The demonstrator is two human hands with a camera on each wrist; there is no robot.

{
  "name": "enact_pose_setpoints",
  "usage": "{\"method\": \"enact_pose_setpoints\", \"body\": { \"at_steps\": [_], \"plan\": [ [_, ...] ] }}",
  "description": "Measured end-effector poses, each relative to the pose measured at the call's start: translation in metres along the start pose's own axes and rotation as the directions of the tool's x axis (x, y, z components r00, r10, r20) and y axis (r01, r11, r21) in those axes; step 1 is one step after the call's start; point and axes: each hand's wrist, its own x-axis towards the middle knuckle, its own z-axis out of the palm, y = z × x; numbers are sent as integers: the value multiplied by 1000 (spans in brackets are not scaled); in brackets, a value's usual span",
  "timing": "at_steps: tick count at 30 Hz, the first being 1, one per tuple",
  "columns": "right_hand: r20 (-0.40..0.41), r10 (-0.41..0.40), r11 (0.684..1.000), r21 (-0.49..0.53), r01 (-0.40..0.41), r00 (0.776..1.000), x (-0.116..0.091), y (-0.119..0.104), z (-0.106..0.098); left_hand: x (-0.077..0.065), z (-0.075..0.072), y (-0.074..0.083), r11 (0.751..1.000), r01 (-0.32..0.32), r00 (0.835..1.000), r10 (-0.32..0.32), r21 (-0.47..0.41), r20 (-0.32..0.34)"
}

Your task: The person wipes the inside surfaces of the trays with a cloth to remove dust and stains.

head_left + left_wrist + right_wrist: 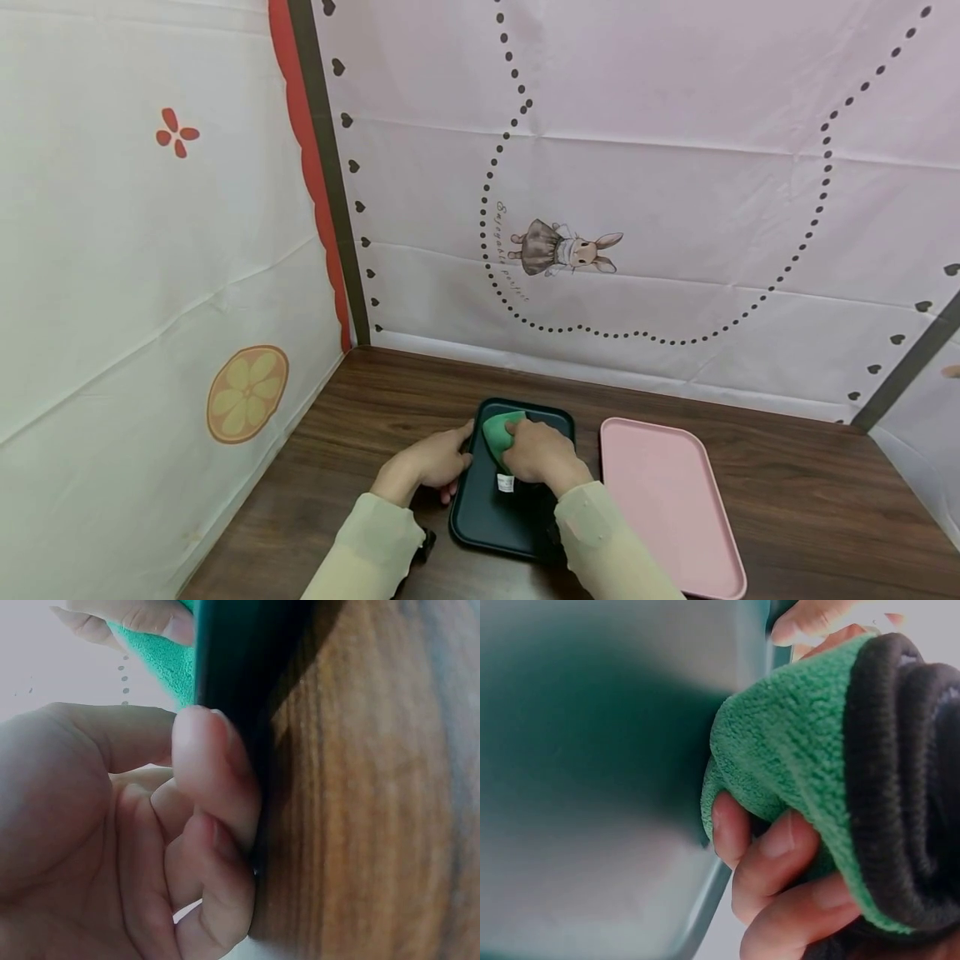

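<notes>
A dark green tray (480,517) lies on the wooden table. My left hand (431,461) grips its left edge, with the thumb at the rim and the other fingers curled low along the outer side, close to the tabletop. Inside the tray, toward its far end, my right hand (546,454) holds a bunched green cloth (495,435) against the tray's surface. Fluffy texture and dark edging show on the cloth (780,742) in the right wrist view, where fingers wrap its underside. A small white label (506,482) shows just below the cloth.
A pink tray (667,508) lies to the right of the dark one, close beside my right forearm. Printed cloth walls (675,208) rise behind the table (810,492) and on the left. A dark object (426,543) sits by my left sleeve.
</notes>
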Motion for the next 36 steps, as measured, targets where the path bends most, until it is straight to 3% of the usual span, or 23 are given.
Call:
{"method": "enact_pose_setpoints", "body": {
  "at_steps": [36],
  "plan": [
    [-15,37,999,12,-37,999,-15,38,-16,-2,1,1,1000,-1,1000,1,2,-10]
  ]
}}
